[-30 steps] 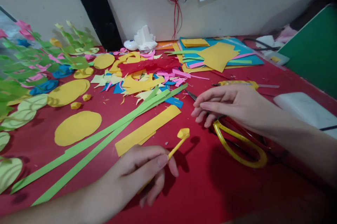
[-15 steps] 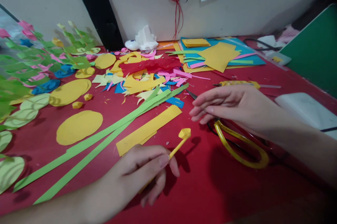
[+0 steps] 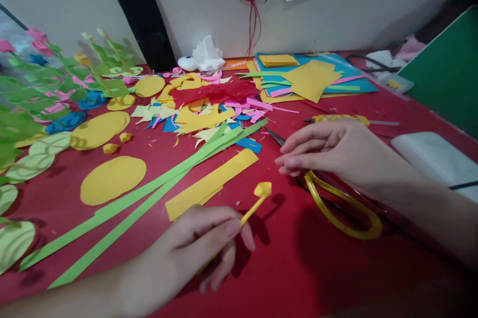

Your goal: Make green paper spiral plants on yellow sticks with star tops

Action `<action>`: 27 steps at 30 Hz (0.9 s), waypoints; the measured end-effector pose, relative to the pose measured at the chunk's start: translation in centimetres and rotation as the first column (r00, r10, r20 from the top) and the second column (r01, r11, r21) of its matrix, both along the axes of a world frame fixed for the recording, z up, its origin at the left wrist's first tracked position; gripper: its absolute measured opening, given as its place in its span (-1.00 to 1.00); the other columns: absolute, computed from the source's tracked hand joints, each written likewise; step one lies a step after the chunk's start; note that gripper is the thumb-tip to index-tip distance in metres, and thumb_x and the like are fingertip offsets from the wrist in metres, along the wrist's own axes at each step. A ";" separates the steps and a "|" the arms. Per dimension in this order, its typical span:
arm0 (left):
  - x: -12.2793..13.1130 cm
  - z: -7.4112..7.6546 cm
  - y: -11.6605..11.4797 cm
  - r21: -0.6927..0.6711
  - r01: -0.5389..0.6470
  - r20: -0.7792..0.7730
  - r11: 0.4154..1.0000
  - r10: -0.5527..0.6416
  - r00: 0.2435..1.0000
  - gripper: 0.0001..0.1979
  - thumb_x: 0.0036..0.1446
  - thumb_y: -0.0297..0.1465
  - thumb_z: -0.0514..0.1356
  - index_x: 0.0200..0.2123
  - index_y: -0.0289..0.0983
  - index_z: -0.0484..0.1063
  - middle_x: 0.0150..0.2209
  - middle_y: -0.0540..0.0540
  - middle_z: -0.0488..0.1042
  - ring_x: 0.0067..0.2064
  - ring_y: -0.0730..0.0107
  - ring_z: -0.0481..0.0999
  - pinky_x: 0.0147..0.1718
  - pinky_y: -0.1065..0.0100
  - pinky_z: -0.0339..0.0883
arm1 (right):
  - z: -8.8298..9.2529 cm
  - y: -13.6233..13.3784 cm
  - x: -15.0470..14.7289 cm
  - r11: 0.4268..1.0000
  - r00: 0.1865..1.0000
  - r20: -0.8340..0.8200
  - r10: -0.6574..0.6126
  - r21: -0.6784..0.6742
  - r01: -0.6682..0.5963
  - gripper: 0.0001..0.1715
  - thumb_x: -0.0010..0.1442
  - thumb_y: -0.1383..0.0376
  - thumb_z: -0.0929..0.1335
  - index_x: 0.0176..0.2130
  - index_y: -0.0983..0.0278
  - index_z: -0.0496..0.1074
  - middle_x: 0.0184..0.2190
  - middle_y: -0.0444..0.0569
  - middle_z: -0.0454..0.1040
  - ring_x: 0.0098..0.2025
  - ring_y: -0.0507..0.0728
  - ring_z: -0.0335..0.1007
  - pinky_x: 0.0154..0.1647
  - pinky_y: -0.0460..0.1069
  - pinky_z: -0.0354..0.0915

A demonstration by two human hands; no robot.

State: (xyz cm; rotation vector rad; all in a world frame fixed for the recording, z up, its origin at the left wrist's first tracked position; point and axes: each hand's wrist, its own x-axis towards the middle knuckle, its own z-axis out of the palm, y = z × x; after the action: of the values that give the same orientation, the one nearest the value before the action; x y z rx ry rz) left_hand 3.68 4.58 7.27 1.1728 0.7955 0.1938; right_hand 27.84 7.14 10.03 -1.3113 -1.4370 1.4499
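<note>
In my left hand (image 3: 201,243), a thin yellow paper stick (image 3: 254,209) is pinched between thumb and fingers. A small folded yellow paper bud (image 3: 263,189) tops its upper end, tilted up to the right. My right hand (image 3: 336,156) hovers with loosely bent fingers above a pair of scissors (image 3: 343,231) with yellow handles; nothing shows in its fingers. Beyond my left hand lie yellow paper strips (image 3: 212,183) and long green paper strips (image 3: 149,196). The lower part of the stick is mostly hidden by my left hand.
Yellow paper discs (image 3: 113,180) and two small yellow buds (image 3: 110,148) lie left. Paper flowers (image 3: 56,79) stand behind them. Colourful scraps (image 3: 203,118) are heaped mid-table. A glue gun (image 3: 339,118), a white box (image 3: 433,153) and a green board (image 3: 448,74) are right.
My right hand has shifted slightly to the right, and its thumb and fingertips have drawn closer together. The left hand and the yellow stick stay almost still.
</note>
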 end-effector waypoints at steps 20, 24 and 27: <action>0.1 0.1 -0.2 0.008 0.000 -0.009 1.000 0.001 1.000 -0.68 0.19 -0.18 -0.02 -0.36 -0.28 0.38 -0.68 0.07 0.24 -0.64 0.60 0.16 -0.63 0.59 0.11 | -0.5 -0.1 -0.6 0.997 0.990 0.127 0.067 -0.033 -0.063 -0.78 0.04 0.45 0.34 -0.31 0.18 0.49 -0.36 -0.13 0.56 -0.30 0.06 0.51 -0.32 -0.17 0.44; 0.0 0.1 -0.2 0.002 0.010 -0.012 1.000 -0.010 1.000 -0.68 0.20 -0.19 -0.03 -0.35 -0.28 0.38 -0.67 0.07 0.24 -0.64 0.60 0.16 -0.63 0.59 0.12 | -0.5 -0.1 -0.6 0.986 0.965 0.224 0.137 0.063 -0.154 -0.66 0.00 0.46 0.37 -0.21 0.15 0.48 -0.22 -0.16 0.53 -0.16 0.06 0.46 -0.22 -0.20 0.40; 0.0 0.1 -0.1 -0.010 0.012 -0.022 1.000 -0.012 1.000 -0.69 0.20 -0.20 -0.03 -0.35 -0.28 0.38 -0.67 0.07 0.24 -0.64 0.60 0.16 -0.64 0.58 0.11 | -0.4 -0.1 -0.7 0.983 0.948 0.298 0.112 0.106 -0.150 -0.81 0.00 0.32 0.39 -0.28 0.19 0.50 -0.34 -0.15 0.55 -0.27 0.06 0.48 -0.31 -0.17 0.39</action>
State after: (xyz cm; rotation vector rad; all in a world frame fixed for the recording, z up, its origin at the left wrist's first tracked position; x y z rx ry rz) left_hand 3.71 4.50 7.38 1.1722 0.8074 0.1669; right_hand 27.15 7.03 9.63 -1.4143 -1.8090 1.2594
